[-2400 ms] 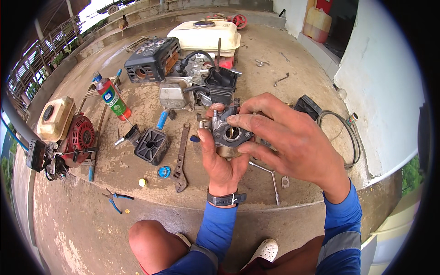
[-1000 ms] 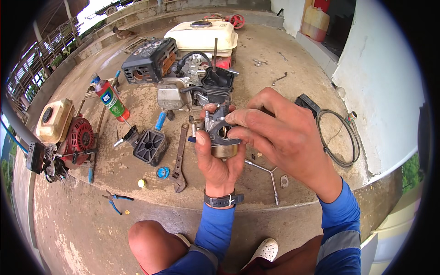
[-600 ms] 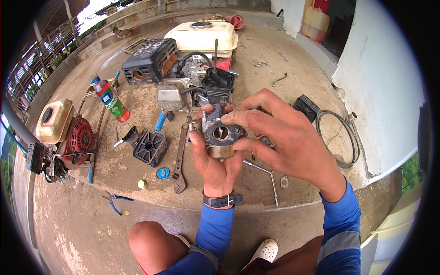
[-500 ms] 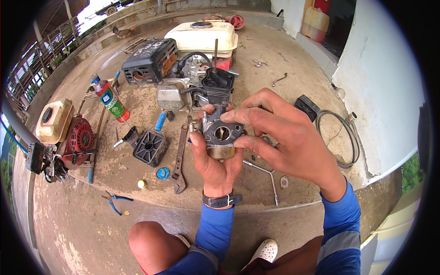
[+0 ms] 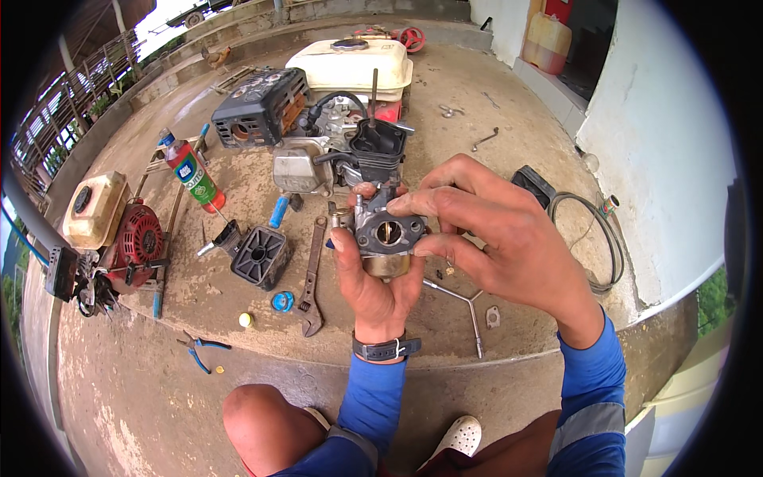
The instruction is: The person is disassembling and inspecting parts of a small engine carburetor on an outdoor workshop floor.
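Observation:
My left hand (image 5: 375, 290) is wrapped round a small-engine carburetor (image 5: 385, 265) from below, its brass-coloured bowl resting low in the grip. The carburetor's round bore faces me, with a thin brass piece showing inside. Over that face sits a dark flat gasket (image 5: 369, 238) with a hole at each side. My right hand (image 5: 497, 230) pinches the gasket's right edge, index finger above and thumb below. Just beyond the carburetor stands the partly stripped engine (image 5: 326, 127), with a black open-topped housing (image 5: 377, 151) on its near side.
An adjustable wrench (image 5: 312, 286), a black filter box (image 5: 261, 256), a blue cap (image 5: 282, 301) and pliers (image 5: 199, 347) lie left of my hands. A Y-shaped socket wrench (image 5: 469, 310) and a loose gasket (image 5: 493, 316) lie right, near the step edge. A red-liquid bottle (image 5: 192, 173) stands farther left.
The carburetor has turned slightly and its face has shifted a little to the right. My right fingertips have moved with the gasket's edge; both hands keep their hold.

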`<state>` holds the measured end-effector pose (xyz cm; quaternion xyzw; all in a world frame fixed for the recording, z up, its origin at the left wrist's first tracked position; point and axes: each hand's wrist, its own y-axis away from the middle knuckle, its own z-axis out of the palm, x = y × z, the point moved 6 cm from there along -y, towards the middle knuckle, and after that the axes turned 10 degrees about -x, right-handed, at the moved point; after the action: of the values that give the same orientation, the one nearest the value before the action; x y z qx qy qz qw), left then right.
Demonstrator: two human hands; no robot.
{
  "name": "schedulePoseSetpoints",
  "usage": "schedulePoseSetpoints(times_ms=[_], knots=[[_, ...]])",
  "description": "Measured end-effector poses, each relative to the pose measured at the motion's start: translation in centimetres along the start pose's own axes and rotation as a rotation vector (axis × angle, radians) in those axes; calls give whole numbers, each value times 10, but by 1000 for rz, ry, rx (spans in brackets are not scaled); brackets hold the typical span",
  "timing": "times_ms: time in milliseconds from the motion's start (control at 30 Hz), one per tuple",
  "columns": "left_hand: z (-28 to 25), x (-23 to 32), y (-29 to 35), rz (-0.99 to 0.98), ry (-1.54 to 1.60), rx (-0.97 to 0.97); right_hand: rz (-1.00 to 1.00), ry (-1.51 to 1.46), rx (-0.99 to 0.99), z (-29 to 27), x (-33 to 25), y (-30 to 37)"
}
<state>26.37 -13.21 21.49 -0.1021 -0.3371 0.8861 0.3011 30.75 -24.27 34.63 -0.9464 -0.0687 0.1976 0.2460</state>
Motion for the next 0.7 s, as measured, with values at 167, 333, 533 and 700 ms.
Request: schedulePoseSetpoints(times_ms=[167, 333, 533, 700], knots=[[-2, 1, 2, -4, -142, 117, -35, 23, 12, -1, -1, 0], [-1, 0, 1, -23, -141, 94, -31, 11, 4, -1, 0, 0], [-2, 0, 1, -32, -147, 87, -24, -4, -3, -1, -1, 0], [-3, 0, 2, -20, -175, 85, -32, 4, -4, -3, -2, 1]])
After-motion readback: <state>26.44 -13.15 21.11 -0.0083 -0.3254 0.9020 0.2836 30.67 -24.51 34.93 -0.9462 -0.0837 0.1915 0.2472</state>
